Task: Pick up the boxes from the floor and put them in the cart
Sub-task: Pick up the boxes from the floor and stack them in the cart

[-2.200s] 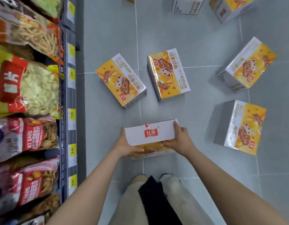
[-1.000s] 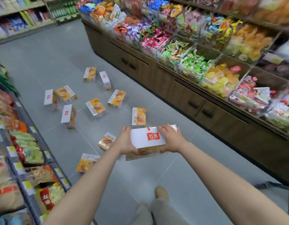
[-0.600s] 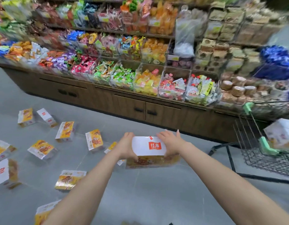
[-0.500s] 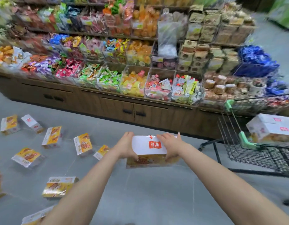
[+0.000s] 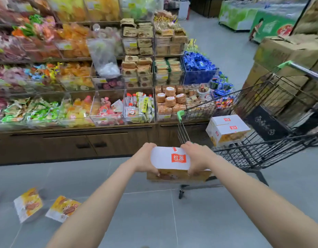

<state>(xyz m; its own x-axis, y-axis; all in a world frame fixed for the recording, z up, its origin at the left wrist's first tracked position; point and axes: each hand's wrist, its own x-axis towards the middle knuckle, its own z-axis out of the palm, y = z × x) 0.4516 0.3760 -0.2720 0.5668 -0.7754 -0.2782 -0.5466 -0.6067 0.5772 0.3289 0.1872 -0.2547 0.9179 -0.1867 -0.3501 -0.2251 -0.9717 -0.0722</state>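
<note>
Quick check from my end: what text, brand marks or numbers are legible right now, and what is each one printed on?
"红派" in white on a red badge: white face of the held box, in the grip of left hand and right hand.
Red badges on the boxes in the cart: too small to read.
Floor boxes: print blurred.
Shelf price tags: unreadable.
Black crate marks: unreadable.

Both hands gripping box, cart holding boxes
</note>
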